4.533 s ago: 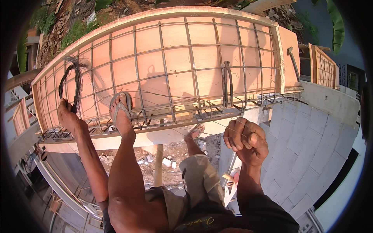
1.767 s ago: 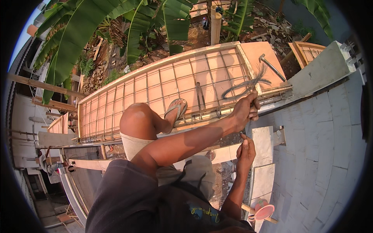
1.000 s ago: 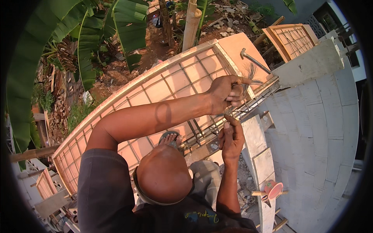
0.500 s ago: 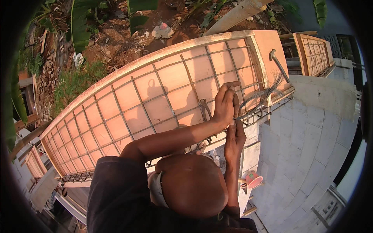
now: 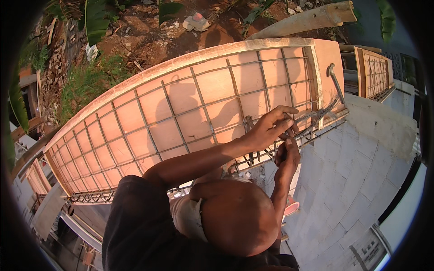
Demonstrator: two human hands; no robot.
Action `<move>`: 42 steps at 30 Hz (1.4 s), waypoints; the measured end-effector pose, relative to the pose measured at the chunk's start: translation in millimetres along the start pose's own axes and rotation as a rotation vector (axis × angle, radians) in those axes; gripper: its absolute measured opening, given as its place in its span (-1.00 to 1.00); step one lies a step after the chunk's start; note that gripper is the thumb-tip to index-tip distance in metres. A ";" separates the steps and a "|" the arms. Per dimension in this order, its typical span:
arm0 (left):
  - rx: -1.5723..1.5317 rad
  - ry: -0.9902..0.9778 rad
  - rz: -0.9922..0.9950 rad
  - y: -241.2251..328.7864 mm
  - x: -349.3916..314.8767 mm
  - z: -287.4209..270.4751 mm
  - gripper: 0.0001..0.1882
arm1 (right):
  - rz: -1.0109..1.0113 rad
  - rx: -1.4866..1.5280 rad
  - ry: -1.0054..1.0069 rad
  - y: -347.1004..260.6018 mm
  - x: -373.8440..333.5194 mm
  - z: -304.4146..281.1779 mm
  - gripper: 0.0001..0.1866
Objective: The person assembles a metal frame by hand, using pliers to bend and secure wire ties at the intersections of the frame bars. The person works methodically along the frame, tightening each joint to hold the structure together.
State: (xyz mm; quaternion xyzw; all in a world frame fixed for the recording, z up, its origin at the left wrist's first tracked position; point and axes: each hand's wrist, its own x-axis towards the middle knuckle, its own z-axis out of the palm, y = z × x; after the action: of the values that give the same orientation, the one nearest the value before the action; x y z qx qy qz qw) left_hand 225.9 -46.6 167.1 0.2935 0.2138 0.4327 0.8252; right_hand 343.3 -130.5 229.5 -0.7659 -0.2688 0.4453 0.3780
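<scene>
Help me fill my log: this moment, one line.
left hand: holding wire bundle; right hand: close to left; hammer: on plywood; rebar grid: inside wooden frame

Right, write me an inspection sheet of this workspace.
Surface: orange panel with wooden edging; a steel bar grid lies over it.
Job's things: a dark wire bundle, its loose ends fanning toward the panel's right end.
Clutter: hammer at the right end; a metal tool, partly hidden behind the left hand.
Hands: the left holds the wire bundle; the right hand meets it just below, fingertips together; whether they pinch a strand is unclear.
Cables: nothing seen.
Surroundings: pale pole, bare soil and green leaves beyond; grey block surface to the right.
</scene>
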 end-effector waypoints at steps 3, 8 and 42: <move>0.181 -0.088 0.003 5.5 5.7 -3.6 -0.56 | 0.052 0.029 0.030 -11.0 -1.7 6.3 -0.55; 0.270 -0.166 0.117 12.3 14.8 -12.7 -0.47 | 0.002 0.116 -0.025 -11.4 4.5 5.9 -0.60; 1.024 0.500 -0.135 -89.4 112.1 -131.0 -0.61 | -0.053 -0.440 -0.095 79.7 235.3 -31.1 -0.66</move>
State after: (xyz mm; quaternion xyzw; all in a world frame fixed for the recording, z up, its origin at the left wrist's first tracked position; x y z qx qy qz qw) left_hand 259.0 46.2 -0.3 0.5303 0.6030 0.2767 0.5278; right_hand 484.8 -10.4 61.4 -0.8006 -0.3970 0.4015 0.2003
